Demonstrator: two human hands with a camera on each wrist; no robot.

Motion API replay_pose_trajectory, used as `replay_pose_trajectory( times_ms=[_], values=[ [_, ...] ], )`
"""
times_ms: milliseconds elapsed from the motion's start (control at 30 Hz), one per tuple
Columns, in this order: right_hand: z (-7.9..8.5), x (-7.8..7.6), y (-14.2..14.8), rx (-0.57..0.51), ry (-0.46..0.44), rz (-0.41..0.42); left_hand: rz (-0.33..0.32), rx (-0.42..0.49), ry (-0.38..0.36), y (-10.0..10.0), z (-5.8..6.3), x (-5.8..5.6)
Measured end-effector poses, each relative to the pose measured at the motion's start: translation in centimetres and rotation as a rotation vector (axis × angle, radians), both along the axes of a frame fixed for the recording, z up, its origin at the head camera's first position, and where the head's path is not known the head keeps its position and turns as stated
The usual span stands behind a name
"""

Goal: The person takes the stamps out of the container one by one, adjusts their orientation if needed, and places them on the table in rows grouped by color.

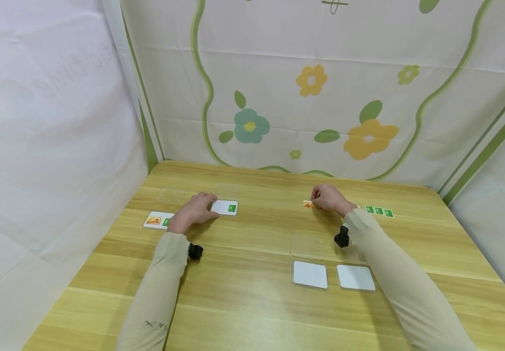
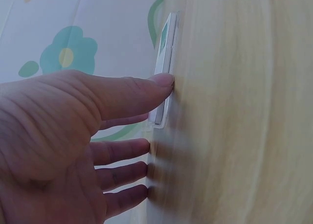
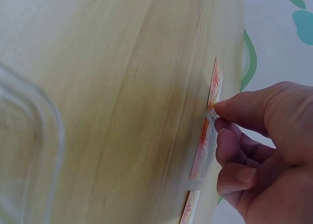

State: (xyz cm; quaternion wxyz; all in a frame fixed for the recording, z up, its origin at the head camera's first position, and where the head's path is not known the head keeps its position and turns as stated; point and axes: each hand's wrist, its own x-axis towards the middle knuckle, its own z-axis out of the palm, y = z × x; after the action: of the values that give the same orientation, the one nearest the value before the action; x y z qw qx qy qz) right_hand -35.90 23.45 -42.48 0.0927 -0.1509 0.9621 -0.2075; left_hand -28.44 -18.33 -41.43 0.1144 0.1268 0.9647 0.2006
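Note:
At the back left of the table, my left hand (image 1: 194, 210) holds a white card (image 1: 220, 207) in a clear holder, thumb at its near edge and index finger partly hidden behind. A small green picture lies at the card's right end. The left wrist view shows the holder (image 2: 166, 62) nearly edge-on and the other fingertips at the tabletop. My right hand (image 1: 329, 197), farther right, pinches the end of a small orange picture piece (image 3: 215, 84) between thumb and index finger. More small orange pieces (image 3: 199, 153) lie in line beside it, partly under the hand in the head view.
Another white card (image 1: 150, 220) with orange and green pictures lies partly behind the left wrist. Small green pieces (image 1: 378, 211) line up at the back right. A clear cover (image 1: 306, 247) and two blank white cards (image 1: 310, 274) lie nearer. A printed curtain (image 1: 279, 97) borders the table.

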Motion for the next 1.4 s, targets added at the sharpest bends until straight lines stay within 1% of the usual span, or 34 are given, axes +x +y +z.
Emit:
replay_pose_trajectory(
  times_ms=[200, 500, 833, 1033, 1233, 1400],
  values=[
    [0.4, 0.1, -0.2, 0.003, -0.011, -0.005, 0.003, -0.003, 0.001, 0.0, 0.0, 0.1],
    [1.7, 0.6, -0.6, -0.026, -0.019, -0.013, 0.005, 0.002, 0.003, 0.1, -0.1, 0.1],
    [2.3, 0.9, -2.1, -0.129, -0.036, -0.012, -0.007, 0.002, 0.015, 0.0, 0.1, 0.4],
    [2.4, 1.3, -3.3, -0.135, -0.010, 0.006, -0.010, 0.002, 0.015, 0.0, 0.0, 0.2],
    [2.5, 1.7, -4.8, -0.168, -0.076, -0.005, -0.003, -0.003, 0.011, 0.0, 0.0, 0.1],
    [2.5, 1.7, -5.6, -0.166, -0.087, 0.011, -0.009, -0.003, 0.013, 0.0, 0.1, 0.2]
  ],
)
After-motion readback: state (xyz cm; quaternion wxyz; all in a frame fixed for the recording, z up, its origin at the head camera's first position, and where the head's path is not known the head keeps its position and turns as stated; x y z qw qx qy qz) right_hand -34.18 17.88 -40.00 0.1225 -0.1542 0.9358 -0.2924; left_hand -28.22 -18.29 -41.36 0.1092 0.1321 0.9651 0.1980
